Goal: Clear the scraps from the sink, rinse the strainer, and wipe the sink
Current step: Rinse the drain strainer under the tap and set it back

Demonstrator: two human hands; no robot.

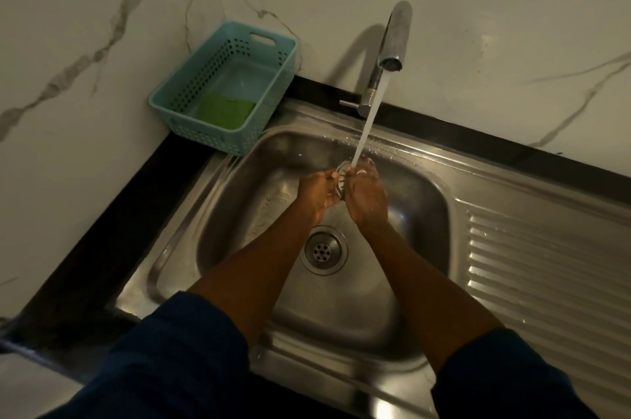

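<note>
Dark blue sleeves (177, 360) lead up to both hands over the sink (426, 200). Left hand (317, 191) and right hand (367, 194) hold the strainer (342, 176) between them, fingers (329, 176) pinching its rim under water running from the faucet (392, 42). Below the fingers is the open drain (322, 249); far to their left, a teal basket (225, 87) with a green sponge (225, 109).

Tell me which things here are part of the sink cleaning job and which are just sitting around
Part of the job:
strainer, held by left hand and right hand
water stream from the tap
sink
open drain

Possibly for wiping later:
green pad

Just there:
teal basket
ribbed drainboard
</note>
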